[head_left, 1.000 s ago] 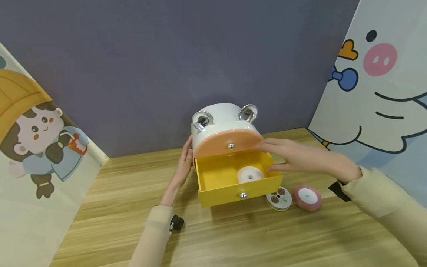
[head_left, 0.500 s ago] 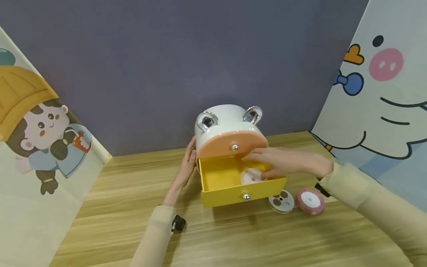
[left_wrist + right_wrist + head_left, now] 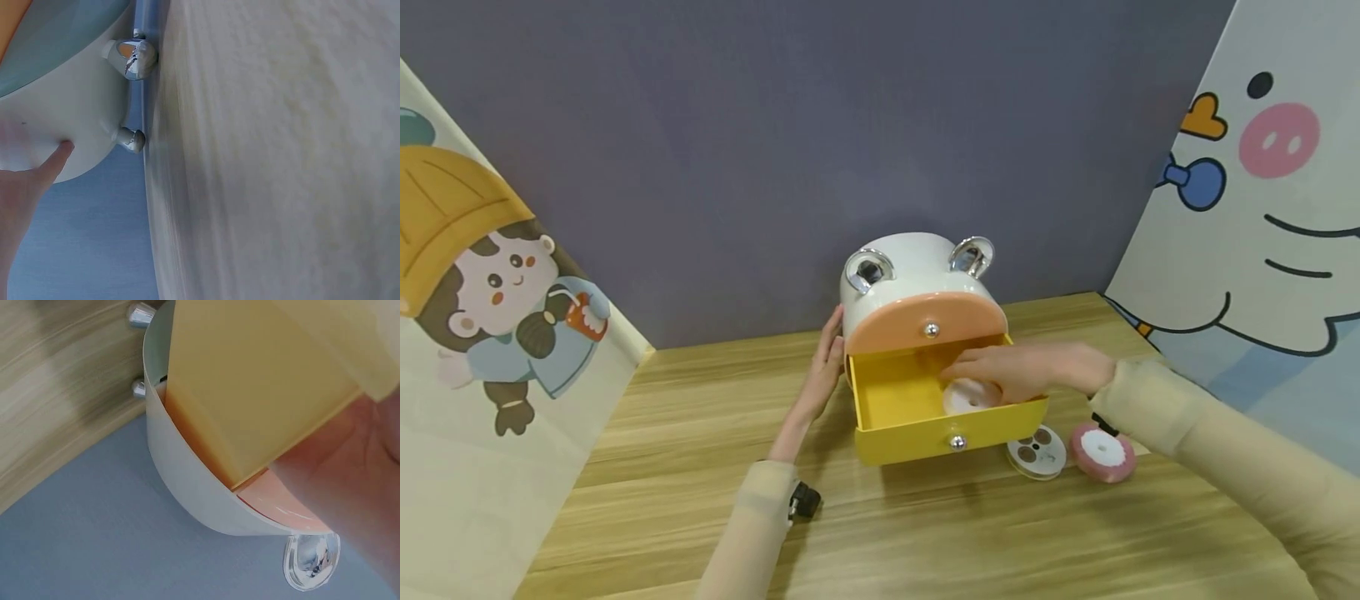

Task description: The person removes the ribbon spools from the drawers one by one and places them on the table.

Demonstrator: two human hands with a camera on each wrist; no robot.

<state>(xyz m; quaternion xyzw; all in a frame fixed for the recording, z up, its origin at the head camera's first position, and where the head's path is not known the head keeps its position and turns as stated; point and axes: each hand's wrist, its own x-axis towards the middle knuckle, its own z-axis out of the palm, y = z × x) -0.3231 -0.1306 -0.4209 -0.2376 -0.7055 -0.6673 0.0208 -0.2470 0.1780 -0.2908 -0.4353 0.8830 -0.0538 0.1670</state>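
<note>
A white frog-like drawer box point(image 3: 917, 254) with silver ring-shaped ears and a peach upper drawer stands against the wall. Its yellow lower drawer point(image 3: 891, 446) is pulled out. Inside lies a pale ribbon spool point(image 3: 962, 402) with a white face. My right hand point(image 3: 1011, 371) reaches over the drawer's right side and grips this spool at its far right edge; the thumb is hidden. The right wrist view shows the yellow drawer's side and part of the palm, without the spool. My left hand point(image 3: 822, 375) rests with relaxed fingers against the box's left side, a fingertip touching the white shell point(image 3: 81, 125).
On the wooden table point(image 3: 700, 467), right of the drawer, lie a white reel with brown round spots point(image 3: 1036, 452) and a pink ribbon spool point(image 3: 1102, 452). A grey wall point(image 3: 737, 167) rises behind the box. Cartoon panels point(image 3: 1240, 250) flank both sides.
My right hand has moved left and down into the drawer, and its fingers have closed on the pale spool. My left hand stays against the box. The view has shifted slightly.
</note>
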